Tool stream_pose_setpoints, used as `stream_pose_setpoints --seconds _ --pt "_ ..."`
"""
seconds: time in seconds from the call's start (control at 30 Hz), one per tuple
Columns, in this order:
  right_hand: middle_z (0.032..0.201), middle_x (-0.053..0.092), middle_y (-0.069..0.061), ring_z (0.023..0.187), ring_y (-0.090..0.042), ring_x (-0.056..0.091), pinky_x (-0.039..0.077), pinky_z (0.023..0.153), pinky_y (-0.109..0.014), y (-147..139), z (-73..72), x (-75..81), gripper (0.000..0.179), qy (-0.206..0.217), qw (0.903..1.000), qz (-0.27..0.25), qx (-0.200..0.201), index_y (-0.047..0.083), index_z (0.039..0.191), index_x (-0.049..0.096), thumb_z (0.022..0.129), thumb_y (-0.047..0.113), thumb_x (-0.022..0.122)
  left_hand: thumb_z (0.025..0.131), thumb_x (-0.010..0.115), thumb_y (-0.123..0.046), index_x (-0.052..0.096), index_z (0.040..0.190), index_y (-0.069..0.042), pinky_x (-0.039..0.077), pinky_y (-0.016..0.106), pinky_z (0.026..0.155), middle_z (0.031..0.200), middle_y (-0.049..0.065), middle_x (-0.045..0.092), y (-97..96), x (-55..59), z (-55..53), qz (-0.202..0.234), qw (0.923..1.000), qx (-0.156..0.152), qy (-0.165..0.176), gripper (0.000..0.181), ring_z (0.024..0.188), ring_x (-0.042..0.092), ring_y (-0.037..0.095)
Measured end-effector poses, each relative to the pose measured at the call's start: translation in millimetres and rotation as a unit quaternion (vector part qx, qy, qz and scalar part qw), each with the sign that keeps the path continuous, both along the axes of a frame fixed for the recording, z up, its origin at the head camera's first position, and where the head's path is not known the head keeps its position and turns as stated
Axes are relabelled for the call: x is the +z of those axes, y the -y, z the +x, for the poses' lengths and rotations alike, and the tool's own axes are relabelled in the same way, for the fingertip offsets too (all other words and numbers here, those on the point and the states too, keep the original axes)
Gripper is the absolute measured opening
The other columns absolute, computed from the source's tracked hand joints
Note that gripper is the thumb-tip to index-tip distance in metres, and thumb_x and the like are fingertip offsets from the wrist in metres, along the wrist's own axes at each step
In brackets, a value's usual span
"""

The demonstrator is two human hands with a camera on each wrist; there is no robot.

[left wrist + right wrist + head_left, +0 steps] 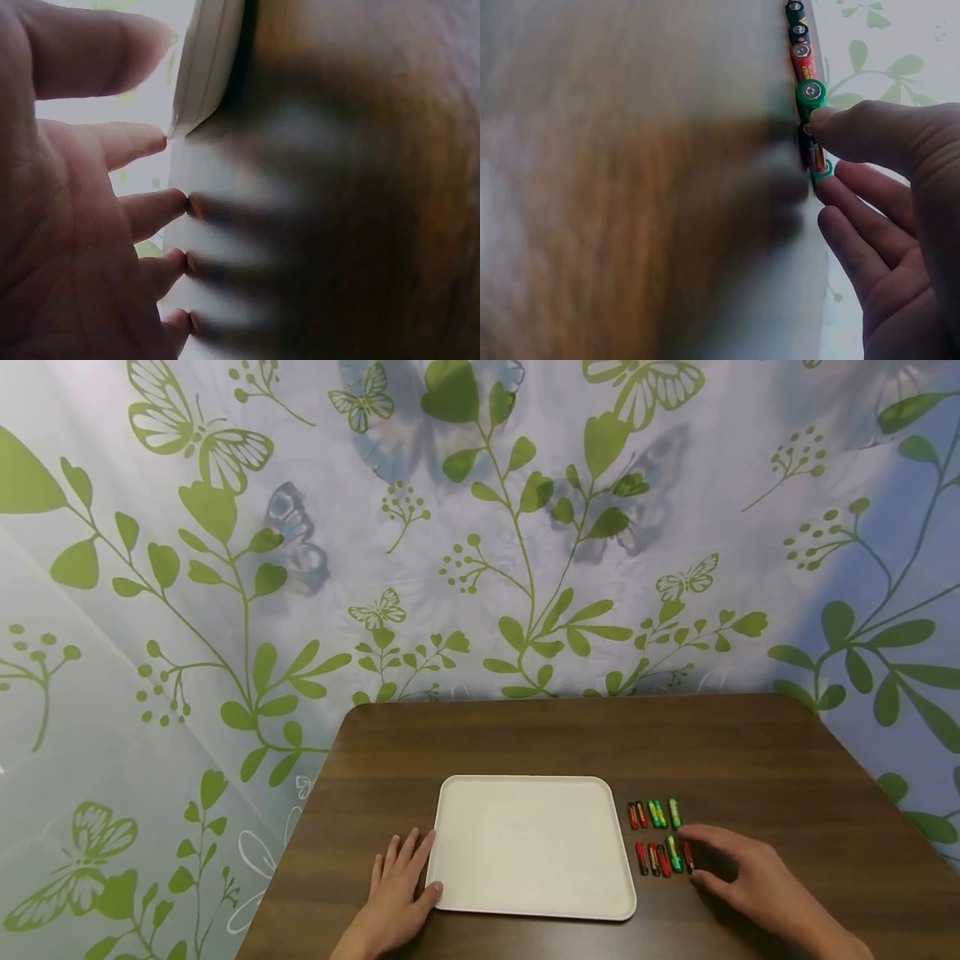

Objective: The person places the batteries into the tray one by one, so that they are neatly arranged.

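Observation:
My left hand (393, 893) rests on the table with its fingers spread, at the left edge of a cream tray (525, 903). Its thumb touches the tray's rim (206, 67). My right hand (757, 881) lies low at the right end of the near row of batteries. A red and black battery (688, 857) sits between its thumb and index finger, with fingertips close to either end. Beside that one lies a green battery (674, 853), then several red and black ones (654, 860). In the right wrist view, the thumb is right by a dark battery end (807, 130).
A second row lies farther back: red batteries (637, 815) on its left, green batteries (657, 814) and another green battery (674, 813) to the right. Everything stands on a brown wooden table (570, 735). Behind it hangs a leaf-and-butterfly curtain (465, 635).

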State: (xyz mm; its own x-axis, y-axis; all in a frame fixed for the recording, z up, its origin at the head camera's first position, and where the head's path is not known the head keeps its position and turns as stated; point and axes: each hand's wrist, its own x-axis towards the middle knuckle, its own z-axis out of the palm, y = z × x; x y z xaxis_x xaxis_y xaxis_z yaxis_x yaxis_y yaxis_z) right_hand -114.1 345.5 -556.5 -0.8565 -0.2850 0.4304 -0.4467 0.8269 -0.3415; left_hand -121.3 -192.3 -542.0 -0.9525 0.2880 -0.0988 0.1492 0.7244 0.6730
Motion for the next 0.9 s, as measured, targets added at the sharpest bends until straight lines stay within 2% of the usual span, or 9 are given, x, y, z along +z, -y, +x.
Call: stream_pose_setpoints --seconds 0.2,0.33,0.43,0.57,0.67,0.8,0.9 --pt "0.121 0.081 0.001 0.107 -0.004 0.075 0.045 0.089 0.001 1 -1.7 -5.5 0.071 -0.011 0.9998 0.001 0.014 0.020 0.128 0.079 0.062 0.010 0.105 0.104 0.070 -0.021 0.037 0.171 -0.012 -0.003 0.083 0.125 0.179 0.028 0.022 -0.2 0.1 0.9 -0.007 0.9999 0.004 0.006 0.076 0.165 0.004 0.060" --pt "0.119 0.082 0.001 0.106 -0.002 0.074 0.054 0.084 -0.008 1 -1.7 -6.1 0.070 -0.004 0.9999 0.009 0.006 0.020 0.127 0.079 0.063 0.007 0.104 0.103 0.070 -0.020 0.038 0.171 -0.013 -0.002 0.083 0.125 0.179 0.028 0.023 -0.4 -0.7 0.4 -0.009 0.9999 0.006 0.003 0.075 0.166 0.005 0.060" --pt "0.119 0.082 0.001 0.105 -0.003 0.075 0.062 0.079 -0.020 3 -1.6 -4.1 0.068 0.006 0.9998 0.016 0.000 0.020 0.126 0.080 0.064 0.008 0.103 0.104 0.070 -0.020 0.039 0.171 -0.013 -0.002 0.083 0.125 0.179 0.028 0.024 -0.6 -2.5 -0.1 -0.008 0.9999 0.008 0.000 0.074 0.166 0.006 0.060" --pt "0.118 0.083 0.001 0.104 -0.003 0.075 0.064 0.078 -0.026 4 -0.9 -3.1 0.066 0.014 0.9997 0.018 -0.003 0.021 0.125 0.080 0.065 0.009 0.104 0.104 0.069 -0.020 0.039 0.171 -0.013 -0.003 0.082 0.126 0.179 0.027 0.024 -1.2 -4.9 -0.2 -0.006 0.9999 0.010 -0.003 0.074 0.166 0.005 0.059" --pt "0.116 0.083 0.001 0.102 -0.002 0.075 0.061 0.079 -0.019 3 -0.5 -1.7 0.066 -0.002 0.9998 0.020 0.002 0.020 0.124 0.080 0.063 0.008 0.104 0.104 0.069 -0.020 0.038 0.171 -0.013 -0.004 0.082 0.126 0.179 0.027 0.023 -1.8 -4.9 -0.5 -0.003 1.0000 0.008 -0.003 0.074 0.166 0.004 0.059" --pt "0.112 0.083 0.000 0.100 -0.003 0.076 0.050 0.086 -0.003 3 -1.9 3.2 0.068 -0.056 0.9978 0.015 0.031 0.017 0.120 0.081 0.058 0.004 0.104 0.104 0.068 -0.018 0.038 0.171 -0.012 -0.005 0.083 0.124 0.179 0.029 0.022 -2.3 -4.6 -0.2 0.006 1.0000 0.007 -0.001 0.074 0.165 0.003 0.061" --pt "0.113 0.083 0.000 0.101 -0.005 0.077 0.046 0.091 0.000 7 -5.1 9.5 0.069 -0.084 0.9953 0.007 0.047 0.016 0.120 0.081 0.056 0.003 0.104 0.104 0.066 -0.014 0.039 0.170 -0.011 -0.006 0.084 0.123 0.179 0.030 0.022 -2.9 -5.1 0.0 0.013 0.9999 0.011 -0.001 0.072 0.165 0.002 0.062"
